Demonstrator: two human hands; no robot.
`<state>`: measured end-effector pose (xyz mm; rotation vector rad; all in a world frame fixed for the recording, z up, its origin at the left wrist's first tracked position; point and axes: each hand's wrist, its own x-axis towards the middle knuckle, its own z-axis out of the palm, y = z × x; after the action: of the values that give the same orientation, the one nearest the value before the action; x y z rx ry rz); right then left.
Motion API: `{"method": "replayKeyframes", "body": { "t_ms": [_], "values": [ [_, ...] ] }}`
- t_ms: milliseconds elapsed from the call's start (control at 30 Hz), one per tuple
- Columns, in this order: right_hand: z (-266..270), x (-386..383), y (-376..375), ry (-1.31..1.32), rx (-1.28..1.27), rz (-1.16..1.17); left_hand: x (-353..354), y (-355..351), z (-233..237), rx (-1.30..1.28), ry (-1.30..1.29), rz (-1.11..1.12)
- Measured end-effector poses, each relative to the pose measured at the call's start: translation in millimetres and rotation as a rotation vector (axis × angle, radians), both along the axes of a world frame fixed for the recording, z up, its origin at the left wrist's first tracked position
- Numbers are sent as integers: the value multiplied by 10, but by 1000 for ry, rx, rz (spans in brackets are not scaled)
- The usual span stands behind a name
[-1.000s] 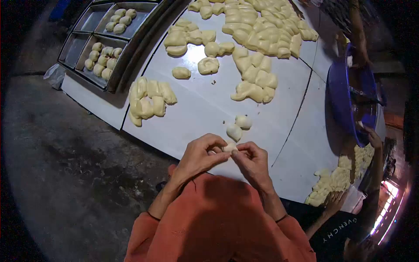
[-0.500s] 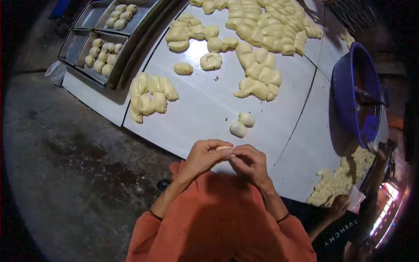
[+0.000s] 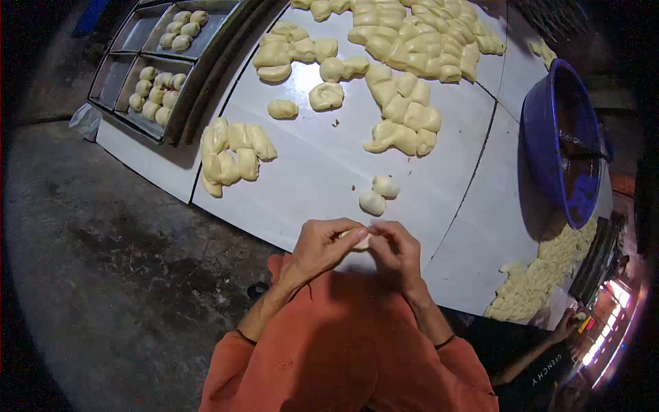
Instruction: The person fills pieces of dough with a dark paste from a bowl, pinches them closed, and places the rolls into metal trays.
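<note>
Near the front edge of the white table (image 3: 309,165), my left hand (image 3: 322,247) is closed around a small piece of pale dough (image 3: 358,242). My right hand (image 3: 396,250) is bent beside it, its fingertips at the right side of the dough. Just beyond my hands lie two round dough balls (image 3: 373,202), touching each other. A cluster of dough pieces (image 3: 237,154) rests to the left, and a single piece (image 3: 283,108) lies farther back.
Metal trays (image 3: 154,93) with dough balls stand at the back left. A large dough mass (image 3: 412,38) covers the far side. On the right are a blue basin (image 3: 559,144), flattened dough (image 3: 535,285) and a co-worker's arm (image 3: 532,353).
My right fingers have shifted slightly up and apart from my left hand, showing more of the dough. The co-worker's hand has moved right, away from the flattened dough.
</note>
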<state>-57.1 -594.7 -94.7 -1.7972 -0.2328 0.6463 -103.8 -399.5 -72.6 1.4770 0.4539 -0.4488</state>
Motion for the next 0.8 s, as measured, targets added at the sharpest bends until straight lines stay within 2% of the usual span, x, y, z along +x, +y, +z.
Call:
{"method": "replayKeyframes", "body": {
  "t_ms": [67, 133, 167, 200, 267, 333, 367, 433, 500, 633, 667, 800],
  "values": [
    [122, -14, 111, -268, 36, 23, 41, 6, 76, -2, 92, 10],
    [165, -4, 138, -514, 23, 88, -4, -72, -31, 35, 16, 59],
    [123, 3, 109, -511, -6, 107, -29, -104, -112, 52, -23, 82],
    [48, 15, 55, -509, -34, 126, -12, -81, -120, 71, 62, 14],
    [7, 65, -21, -457, -176, 194, 5, -82, -9, 263, 13, 25],
    [1, 100, 30, -222, -211, 36, 1, -49, 1, 496, -75, -2],
    [-1, 121, 73, -104, -226, -40, 20, -8, 51, 495, -34, -26],
    [49, 188, 162, -134, -254, -58, 71, 84, 197, 493, 49, -71],
    [87, 258, 180, -156, -367, -30, 12, 100, 82, 463, -7, -71],
    [63, 349, 100, -77, -245, -179, 35, 21, 23, 421, -73, -85],
    [124, 397, 70, -57, -306, -189, 58, -8, 49, 423, -90, -96],
    [356, 696, 273, -333, -180, -205, 130, -138, -4, 466, -106, -105]
  ]
}}
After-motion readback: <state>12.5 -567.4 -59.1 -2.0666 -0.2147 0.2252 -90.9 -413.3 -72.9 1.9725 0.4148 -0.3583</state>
